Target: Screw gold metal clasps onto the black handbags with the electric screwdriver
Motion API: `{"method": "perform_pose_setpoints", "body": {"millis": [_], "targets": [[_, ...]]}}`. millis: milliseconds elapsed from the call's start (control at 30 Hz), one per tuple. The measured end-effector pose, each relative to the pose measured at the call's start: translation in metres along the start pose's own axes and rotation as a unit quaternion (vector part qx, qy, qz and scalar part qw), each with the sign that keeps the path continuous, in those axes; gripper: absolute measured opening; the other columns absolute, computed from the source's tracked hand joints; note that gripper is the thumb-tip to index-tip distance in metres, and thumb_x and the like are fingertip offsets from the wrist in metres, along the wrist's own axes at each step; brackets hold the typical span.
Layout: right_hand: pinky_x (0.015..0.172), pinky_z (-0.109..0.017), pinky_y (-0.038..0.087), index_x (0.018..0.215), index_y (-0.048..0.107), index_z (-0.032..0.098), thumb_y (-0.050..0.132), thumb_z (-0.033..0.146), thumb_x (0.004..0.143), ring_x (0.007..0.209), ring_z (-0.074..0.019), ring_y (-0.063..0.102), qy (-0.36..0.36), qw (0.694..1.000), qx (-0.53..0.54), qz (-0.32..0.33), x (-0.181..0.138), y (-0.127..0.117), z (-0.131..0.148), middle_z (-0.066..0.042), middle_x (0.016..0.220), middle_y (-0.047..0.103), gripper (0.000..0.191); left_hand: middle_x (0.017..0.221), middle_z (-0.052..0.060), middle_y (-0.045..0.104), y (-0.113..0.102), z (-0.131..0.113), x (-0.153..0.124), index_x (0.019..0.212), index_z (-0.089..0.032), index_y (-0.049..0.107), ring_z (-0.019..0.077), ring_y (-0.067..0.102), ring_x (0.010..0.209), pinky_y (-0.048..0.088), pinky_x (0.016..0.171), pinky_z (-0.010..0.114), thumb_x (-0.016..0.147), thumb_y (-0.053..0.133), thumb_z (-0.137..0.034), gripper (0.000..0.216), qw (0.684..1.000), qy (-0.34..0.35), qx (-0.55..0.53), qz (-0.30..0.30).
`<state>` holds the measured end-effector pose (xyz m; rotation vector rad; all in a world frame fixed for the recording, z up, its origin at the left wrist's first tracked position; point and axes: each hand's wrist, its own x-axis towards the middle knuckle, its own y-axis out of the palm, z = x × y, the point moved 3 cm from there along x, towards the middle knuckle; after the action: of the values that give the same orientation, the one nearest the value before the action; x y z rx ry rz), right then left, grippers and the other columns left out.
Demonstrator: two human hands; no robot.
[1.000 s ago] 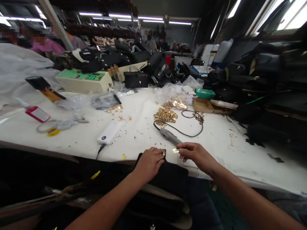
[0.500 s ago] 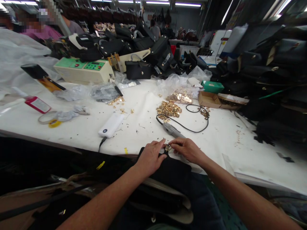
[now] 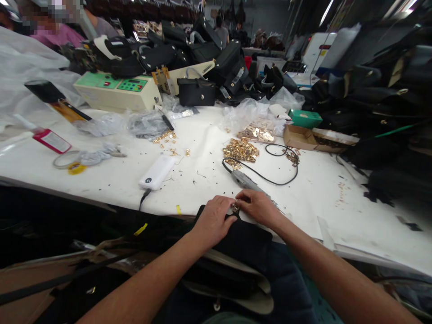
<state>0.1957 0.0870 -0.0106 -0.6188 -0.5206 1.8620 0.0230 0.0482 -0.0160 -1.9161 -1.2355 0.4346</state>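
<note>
A black handbag (image 3: 243, 234) lies at the table's front edge, its pale-lined opening facing me. At the end of its strap sits a small gold metal clasp (image 3: 235, 208). My left hand (image 3: 214, 218) grips the bag beside the clasp, thumb and fingers on either side of it. My right hand (image 3: 254, 204) pinches at the clasp from the other side, its fingertips touching the metal. Just beyond my right hand lies a grey electric screwdriver (image 3: 246, 181) with a black cord.
Gold metal fittings (image 3: 240, 152) lie heaped in the table's middle. A white power bank (image 3: 157, 172), a red bottle (image 3: 52, 140) and a cream control box (image 3: 116, 92) are on the left. Cardboard trays (image 3: 303, 137) stand at right. Black bags (image 3: 197, 93) pile up behind.
My right hand has moved slightly left, closing in on the clasp. My left hand stays on the bag. The view has shifted slightly.
</note>
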Motion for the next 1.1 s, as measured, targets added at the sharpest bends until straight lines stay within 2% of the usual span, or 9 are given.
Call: {"method": "perform_pose_setpoints", "body": {"millis": [100,167,367,700,933,1100], "targets": [[0.084,-0.033,0.049,0.091,0.078,0.021,0.066,0.017,0.085,0.088,-0.0202,0.068,-0.007,1.0,0.0,0.012,0.002,0.0,-0.002,-0.004,0.094,0.076,0.014,0.111,0.005,0.069,-0.001,-0.002,0.001,0.103,-0.022,0.066,0.0247,0.057,0.112,0.046,0.099,0.042,0.088,0.069,-0.021,0.016,1.0,0.025,-0.003,0.018],[0.087,-0.033,0.049,0.092,0.079,0.021,0.065,0.016,0.085,0.092,-0.0205,0.068,-0.009,1.0,-0.002,0.021,0.004,0.0,-0.003,-0.004,0.098,0.076,0.016,0.108,0.004,0.07,-0.002,-0.002,0.002,0.099,-0.022,0.068,0.0239,0.058,0.11,0.045,0.098,0.042,0.089,0.069,-0.022,0.011,0.999,0.031,-0.005,0.023],[0.094,-0.034,0.049,0.098,0.08,0.021,0.064,0.018,0.087,0.098,-0.0211,0.068,-0.029,1.0,-0.002,-0.009,0.002,0.004,-0.009,-0.006,0.102,0.075,0.019,0.109,0.005,0.07,-0.003,-0.002,0.002,0.102,-0.021,0.069,0.0247,0.057,0.11,0.046,0.097,0.042,0.089,0.069,-0.023,0.013,0.999,0.025,0.004,0.026],[0.084,-0.034,0.049,0.097,0.078,0.018,0.065,0.021,0.089,0.091,-0.0218,0.067,-0.025,0.997,-0.062,-0.024,0.001,0.005,-0.004,-0.007,0.097,0.075,0.015,0.109,0.005,0.071,-0.003,-0.003,0.002,0.105,-0.022,0.073,0.024,0.058,0.11,0.047,0.096,0.041,0.091,0.066,-0.024,0.016,0.998,0.045,0.023,0.031],[0.082,-0.036,0.05,0.09,0.077,0.021,0.06,0.015,0.087,0.087,-0.0224,0.068,-0.005,0.999,-0.028,-0.033,-0.003,-0.001,-0.003,-0.005,0.092,0.075,0.019,0.122,0.004,0.07,-0.005,-0.005,0.001,0.109,-0.023,0.071,0.0244,0.057,0.114,0.047,0.098,0.043,0.093,0.065,-0.023,0.018,0.998,0.046,0.029,0.032],[0.081,-0.037,0.05,0.086,0.077,0.022,0.06,0.015,0.086,0.087,-0.0234,0.068,-0.017,0.999,-0.035,-0.035,-0.002,0.001,-0.002,-0.006,0.091,0.075,0.019,0.122,0.004,0.071,-0.006,-0.007,0.002,0.108,-0.022,0.071,0.024,0.058,0.114,0.047,0.097,0.044,0.093,0.064,-0.023,0.017,0.998,0.043,0.029,0.035]]}}
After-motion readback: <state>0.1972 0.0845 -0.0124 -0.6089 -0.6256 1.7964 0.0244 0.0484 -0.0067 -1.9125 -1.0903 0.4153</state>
